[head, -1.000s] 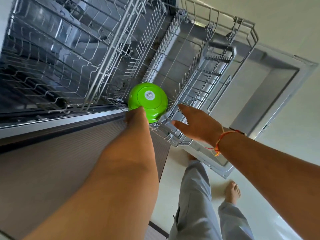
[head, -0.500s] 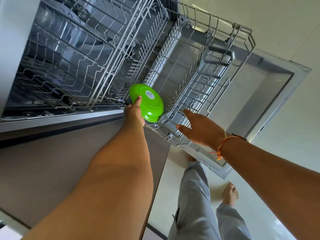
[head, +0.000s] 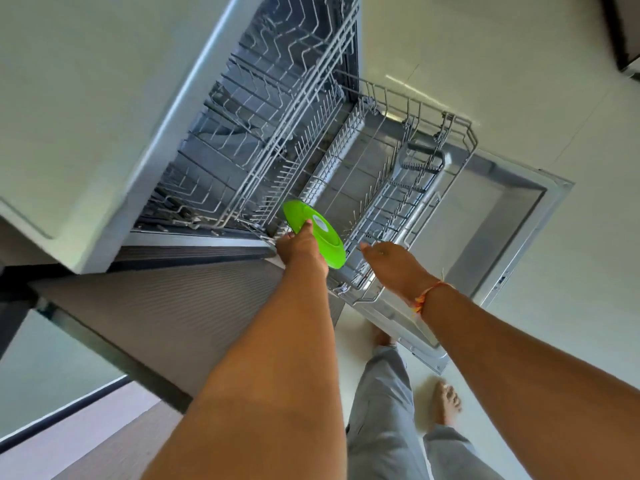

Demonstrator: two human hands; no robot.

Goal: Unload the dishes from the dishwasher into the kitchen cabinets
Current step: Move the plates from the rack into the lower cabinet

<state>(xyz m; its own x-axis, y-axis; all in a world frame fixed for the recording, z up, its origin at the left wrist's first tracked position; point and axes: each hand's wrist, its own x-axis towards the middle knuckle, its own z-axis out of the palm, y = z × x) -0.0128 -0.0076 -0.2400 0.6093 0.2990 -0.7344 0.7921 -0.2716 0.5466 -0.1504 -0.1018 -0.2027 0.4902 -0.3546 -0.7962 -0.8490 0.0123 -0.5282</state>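
Left hand (head: pixel 300 244) grips one green bowl (head: pixel 317 233); right hand (head: pixel 393 268) open.

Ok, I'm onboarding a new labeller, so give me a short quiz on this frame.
1. True or false: the left hand grips the green dish.
2. The right hand is: A) holding the dish, B) open over the lower rack, C) pressing the door.
3. Which wrist wears the orange thread band?
Key: 1 true; 2 B; 3 the right.
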